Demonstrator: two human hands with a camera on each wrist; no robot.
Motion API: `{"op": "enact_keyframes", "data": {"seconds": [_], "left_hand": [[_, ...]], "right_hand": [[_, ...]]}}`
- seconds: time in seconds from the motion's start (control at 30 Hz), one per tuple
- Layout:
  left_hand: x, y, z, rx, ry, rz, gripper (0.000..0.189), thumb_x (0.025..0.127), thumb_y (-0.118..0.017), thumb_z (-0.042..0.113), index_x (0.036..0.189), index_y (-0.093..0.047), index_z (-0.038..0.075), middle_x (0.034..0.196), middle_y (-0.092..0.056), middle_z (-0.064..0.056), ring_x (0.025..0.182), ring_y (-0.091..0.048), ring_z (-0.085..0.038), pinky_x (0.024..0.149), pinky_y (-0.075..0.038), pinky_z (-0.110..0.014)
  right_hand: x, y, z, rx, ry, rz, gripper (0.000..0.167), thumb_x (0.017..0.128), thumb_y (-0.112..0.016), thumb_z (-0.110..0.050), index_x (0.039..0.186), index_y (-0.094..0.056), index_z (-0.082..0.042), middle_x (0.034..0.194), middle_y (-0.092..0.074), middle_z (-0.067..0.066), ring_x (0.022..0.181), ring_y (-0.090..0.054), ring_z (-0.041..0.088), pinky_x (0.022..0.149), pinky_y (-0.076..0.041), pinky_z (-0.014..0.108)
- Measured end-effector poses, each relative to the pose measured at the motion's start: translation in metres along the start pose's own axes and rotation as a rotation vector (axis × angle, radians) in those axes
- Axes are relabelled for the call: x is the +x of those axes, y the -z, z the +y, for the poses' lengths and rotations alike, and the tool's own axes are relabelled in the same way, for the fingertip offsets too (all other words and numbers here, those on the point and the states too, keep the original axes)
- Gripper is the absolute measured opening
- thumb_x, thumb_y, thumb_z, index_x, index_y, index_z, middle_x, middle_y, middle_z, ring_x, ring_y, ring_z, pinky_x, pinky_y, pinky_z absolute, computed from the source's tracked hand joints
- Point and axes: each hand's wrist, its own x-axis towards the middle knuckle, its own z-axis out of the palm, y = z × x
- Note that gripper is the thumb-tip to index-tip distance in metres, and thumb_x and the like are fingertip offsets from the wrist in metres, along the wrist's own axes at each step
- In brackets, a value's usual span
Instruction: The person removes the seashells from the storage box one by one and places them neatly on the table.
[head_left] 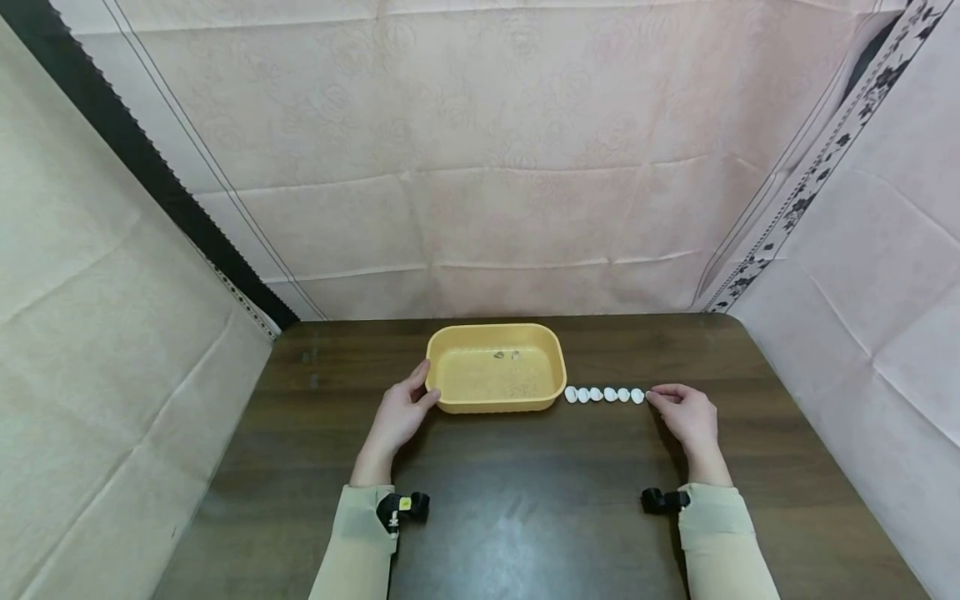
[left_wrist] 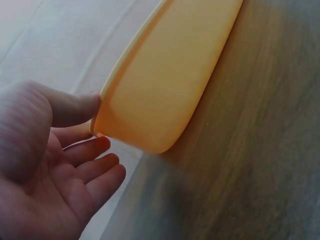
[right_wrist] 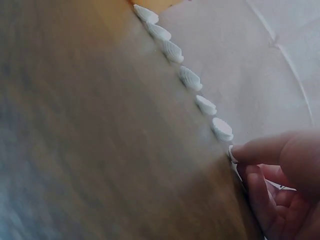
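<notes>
My left hand is at the left side of a yellow plastic tray. In the left wrist view, its thumb and forefinger pinch the tray's rim, while the other fingers spread below. From the tray's lower right corner a row of several small white ribbed seashells runs right across the table. My right hand is at the far end of that row. In the right wrist view its thumb and forefinger pinch one white seashell, mostly hidden by the fingertips, just past the last shell of the line.
Two small dark-edged pieces lie inside the tray. The brown wooden table ends at the back against a pale hanging cloth. More cloth hangs at the left and right sides. A black wrist camera is strapped on each sleeve.
</notes>
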Motion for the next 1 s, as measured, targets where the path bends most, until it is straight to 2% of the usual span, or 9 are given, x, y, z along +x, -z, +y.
{"op": "enact_keyframes", "data": {"seconds": [0.1,0.27,0.4,0.53,0.77,1.0], "left_hand": [[-0.0008,0.0003,-0.0004,0.0,-0.001,0.002,0.063,0.107,-0.066,0.015,0.164,-0.039,0.005,0.17,-0.036,-0.009,0.155,-0.037,-0.029,0.125,-0.032,-0.049],[-0.0012,0.0001,-0.0008,-0.008,-0.001,0.003,0.063,0.107,-0.067,0.015,0.163,-0.041,0.006,0.17,-0.037,-0.007,0.155,-0.038,-0.027,0.126,-0.032,-0.049],[-0.001,0.0004,-0.0006,-0.017,-0.006,0.005,0.063,0.107,-0.067,0.015,0.163,-0.041,0.006,0.169,-0.038,-0.008,0.155,-0.038,-0.027,0.126,-0.032,-0.049],[-0.0001,0.0008,-0.0008,-0.019,-0.001,0.006,0.063,0.107,-0.067,0.015,0.163,-0.041,0.006,0.169,-0.038,-0.007,0.155,-0.037,-0.026,0.126,-0.031,-0.049],[0.0,0.0009,-0.0002,-0.022,0.004,0.003,0.063,0.107,-0.067,0.016,0.163,-0.041,0.005,0.17,-0.037,-0.01,0.156,-0.037,-0.026,0.127,-0.03,-0.049],[-0.0006,0.0008,0.0003,-0.015,0.002,0.008,0.063,0.106,-0.067,0.015,0.163,-0.041,0.005,0.17,-0.038,-0.01,0.155,-0.038,-0.028,0.126,-0.031,-0.049]], "right_hand": [[-0.0001,0.0015,0.0009,0.014,0.015,-0.027,0.039,0.102,-0.074,-0.038,0.12,-0.079,-0.003,0.098,-0.08,0.007,0.08,-0.066,0.014,0.07,-0.051,0.029],[-0.0012,0.006,0.0033,0.042,0.058,-0.089,0.037,0.102,-0.075,-0.028,0.125,-0.076,0.0,0.107,-0.079,0.014,0.081,-0.067,0.01,0.067,-0.053,0.023],[-0.0018,0.0073,0.0033,0.02,0.066,-0.11,0.038,0.101,-0.075,-0.027,0.128,-0.075,0.0,0.11,-0.08,0.013,0.09,-0.067,0.014,0.075,-0.051,0.029],[-0.0011,0.0064,0.0023,0.003,0.067,-0.107,0.038,0.102,-0.075,-0.028,0.128,-0.075,-0.001,0.11,-0.08,0.011,0.098,-0.066,0.021,0.081,-0.048,0.035],[-0.0014,0.0066,0.0012,-0.006,0.091,-0.073,0.033,0.101,-0.075,-0.026,0.123,-0.078,-0.002,0.105,-0.08,0.01,0.096,-0.065,0.02,0.078,-0.047,0.031],[-0.0011,0.005,0.0003,-0.012,0.1,-0.058,0.031,0.1,-0.075,-0.024,0.122,-0.078,-0.003,0.103,-0.08,0.009,0.096,-0.065,0.022,0.08,-0.045,0.035]]}}
